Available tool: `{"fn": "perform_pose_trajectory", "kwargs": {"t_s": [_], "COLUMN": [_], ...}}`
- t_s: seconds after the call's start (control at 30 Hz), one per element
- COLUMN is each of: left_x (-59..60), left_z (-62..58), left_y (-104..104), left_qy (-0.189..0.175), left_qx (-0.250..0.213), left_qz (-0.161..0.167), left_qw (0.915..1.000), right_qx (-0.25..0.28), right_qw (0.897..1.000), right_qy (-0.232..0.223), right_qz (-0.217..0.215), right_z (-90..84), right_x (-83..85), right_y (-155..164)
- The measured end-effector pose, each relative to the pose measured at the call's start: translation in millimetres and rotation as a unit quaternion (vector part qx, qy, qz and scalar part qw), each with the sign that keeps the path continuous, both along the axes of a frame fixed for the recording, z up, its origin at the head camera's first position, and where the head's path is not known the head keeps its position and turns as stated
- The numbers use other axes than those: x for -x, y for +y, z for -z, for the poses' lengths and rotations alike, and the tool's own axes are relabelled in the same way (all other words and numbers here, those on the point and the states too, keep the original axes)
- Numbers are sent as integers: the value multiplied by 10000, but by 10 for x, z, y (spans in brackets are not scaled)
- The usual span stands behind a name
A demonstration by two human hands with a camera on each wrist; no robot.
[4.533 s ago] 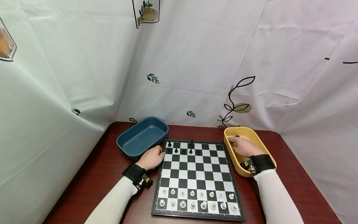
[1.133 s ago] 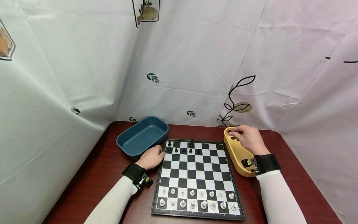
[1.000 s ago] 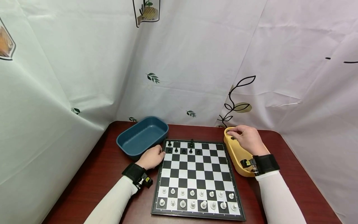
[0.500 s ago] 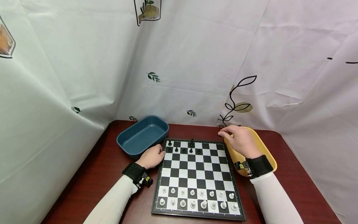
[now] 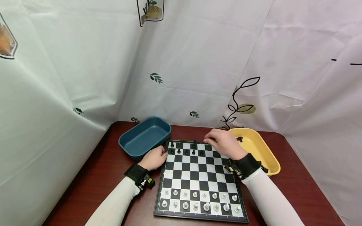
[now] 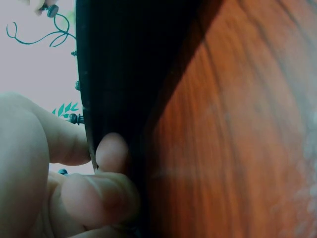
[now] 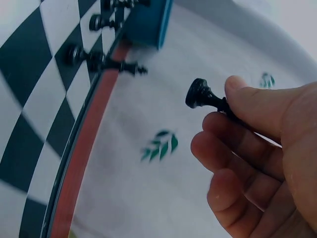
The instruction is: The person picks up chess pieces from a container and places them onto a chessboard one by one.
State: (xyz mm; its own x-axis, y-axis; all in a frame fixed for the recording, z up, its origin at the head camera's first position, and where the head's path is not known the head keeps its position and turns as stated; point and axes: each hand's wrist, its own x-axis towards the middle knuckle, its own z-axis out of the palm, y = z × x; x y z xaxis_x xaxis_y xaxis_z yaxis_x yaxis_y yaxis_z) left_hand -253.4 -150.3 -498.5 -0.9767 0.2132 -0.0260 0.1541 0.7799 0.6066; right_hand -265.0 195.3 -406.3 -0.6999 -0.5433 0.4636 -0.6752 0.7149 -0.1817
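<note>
My right hand [image 5: 224, 142] is over the far right part of the chessboard [image 5: 202, 177]. In the right wrist view its thumb and fingers pinch a black chess piece [image 7: 199, 93] by the stem, base outward; the fingers hide its top. My left hand [image 5: 153, 158] grips the board's left edge, its fingertips [image 6: 99, 198] right at the dark side in the left wrist view. Several black pieces stand at the far left of the board, among them a tall one [image 5: 194, 145] in the back row. White pieces [image 5: 195, 206] fill the two near rows.
A blue bin [image 5: 144, 138] stands behind my left hand. To the right of the board is a yellow bin [image 5: 268, 153] with several black pieces [image 5: 239, 139] inside. The reddish-brown table [image 5: 93, 175] meets a pale patterned cloth [image 5: 181, 62] at the back.
My right hand has lifted a black chess piece out of the yellow bin and carried it left over the board's far right part. The left hand has stayed at the board's edge.
</note>
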Motion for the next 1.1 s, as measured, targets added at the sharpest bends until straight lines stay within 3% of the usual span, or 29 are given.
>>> {"fn": "perform_pose_trajectory", "kwargs": {"t_s": [0.4,0.53,0.77,1.1], "left_x": [-6,-6,-6,-3], "left_z": [4,-9,40,11], "left_y": [-7,-3,-9,8], "left_qy": [-31,-36,5,-33], "left_qx": [-29,-23,-60,-62], "left_qz": [-8,3,37,49], "left_qw": [10000,10000,10000,10000], "right_qx": [-1073,-1226,-1478,-1896], "right_qw": [9923,9891,9843,9771], "right_qy": [-116,-209,149,302], "right_qz": [-615,-785,-953,-918], "right_z": [-29,16,144,316], "right_x": [212,303,430,487], "right_y": [-539,-651,-763,-855]}}
